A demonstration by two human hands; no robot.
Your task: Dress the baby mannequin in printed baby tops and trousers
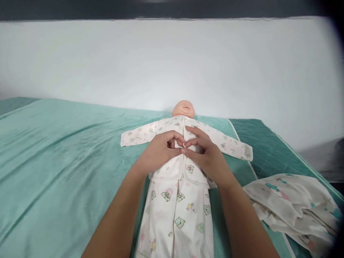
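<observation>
A baby doll (184,108) lies face up, dressed in a white printed jacket (169,168) with both sleeves spread out to the sides. White trousers (185,218) with green bear prints cover its lower part. At the middle of the chest, my left hand (163,148) pinches the jacket's front edge between thumb and fingers. My right hand (205,152) meets it there, thumb and index finger closed on the same front opening, its other fingers bent over the cloth. The fingertips of both hands nearly touch. Whatever fastener lies between them is too small to make out.
A green blanket (67,161) spreads under the doll, with a darker green quilted cover (268,147) at the right. A crumpled white printed cloth (292,204) lies at the lower right. Behind the bed rises a white wall (172,61).
</observation>
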